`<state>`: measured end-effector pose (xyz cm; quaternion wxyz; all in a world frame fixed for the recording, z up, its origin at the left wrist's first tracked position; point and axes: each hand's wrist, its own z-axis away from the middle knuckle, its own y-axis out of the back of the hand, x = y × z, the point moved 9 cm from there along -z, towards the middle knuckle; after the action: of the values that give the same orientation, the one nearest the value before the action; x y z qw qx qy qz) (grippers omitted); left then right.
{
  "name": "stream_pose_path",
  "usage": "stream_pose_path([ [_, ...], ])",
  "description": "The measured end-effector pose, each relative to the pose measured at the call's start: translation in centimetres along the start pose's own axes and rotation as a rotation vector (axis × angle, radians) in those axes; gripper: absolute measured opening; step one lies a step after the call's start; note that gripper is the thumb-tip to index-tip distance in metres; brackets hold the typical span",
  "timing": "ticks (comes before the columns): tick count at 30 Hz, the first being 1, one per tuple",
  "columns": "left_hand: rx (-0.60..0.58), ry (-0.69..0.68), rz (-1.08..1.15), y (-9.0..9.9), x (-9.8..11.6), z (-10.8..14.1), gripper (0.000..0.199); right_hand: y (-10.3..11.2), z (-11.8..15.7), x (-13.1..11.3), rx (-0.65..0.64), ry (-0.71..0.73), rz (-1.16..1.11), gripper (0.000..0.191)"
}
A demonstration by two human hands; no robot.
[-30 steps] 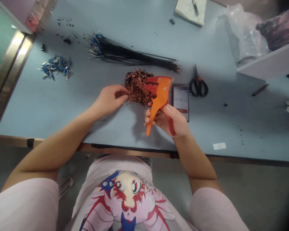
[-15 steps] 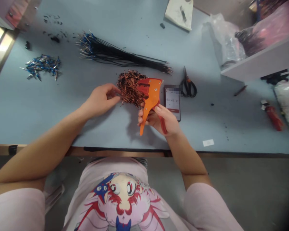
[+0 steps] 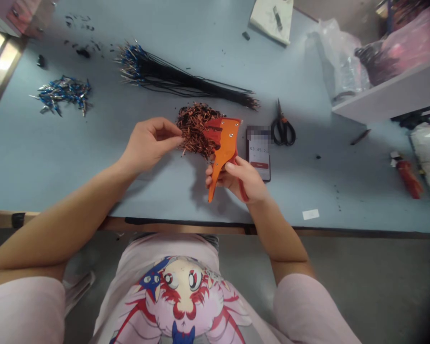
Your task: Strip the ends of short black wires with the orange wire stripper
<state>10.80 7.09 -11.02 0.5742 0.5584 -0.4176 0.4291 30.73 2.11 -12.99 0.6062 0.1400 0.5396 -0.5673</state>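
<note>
1. From where I'm standing, the right hand (image 3: 249,181) is wrapped around the orange-and-red tool (image 3: 225,143), its two handles spread apart in a V. That seems a sound grip: fingers round the orange handle, red lever toward the palm, so one squeeze should work it.
2. The tool's head points to the left and overlaps the copper-coloured pile (image 3: 195,117) in my view; I can't tell whether it touches. I'd hold it a little clear, so loose bits don't catch in its mouth.
3. The left hand (image 3: 143,143) is at the pile's left edge, thumb and forefinger narrowed almost together. Whether a thin piece is pinched between them, I can't tell.
4. Good handling here, I'd judge, means a light pinch near the tip, anything held lined up straight with the tool's mouth, and fingertips well back before the lever is squeezed.
5. The pile lies on the table (image 3: 157,196), just in front of the bundle of black wires (image 3: 197,83). A careless sweep could mix the two, so short, low movements seem best.
6. The phone (image 3: 259,155) and scissors (image 3: 284,133) lie to the right of the tool; I'd mind the right elbow and wrist around them.
</note>
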Motion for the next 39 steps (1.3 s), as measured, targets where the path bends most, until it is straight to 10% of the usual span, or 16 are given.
stream_pose_path([
  [39,-0.002,-0.143,-0.163,-0.4,3.0,1.5,0.015,-1.9,1.4,0.4,-0.070,-0.009,0.247,0.034],
])
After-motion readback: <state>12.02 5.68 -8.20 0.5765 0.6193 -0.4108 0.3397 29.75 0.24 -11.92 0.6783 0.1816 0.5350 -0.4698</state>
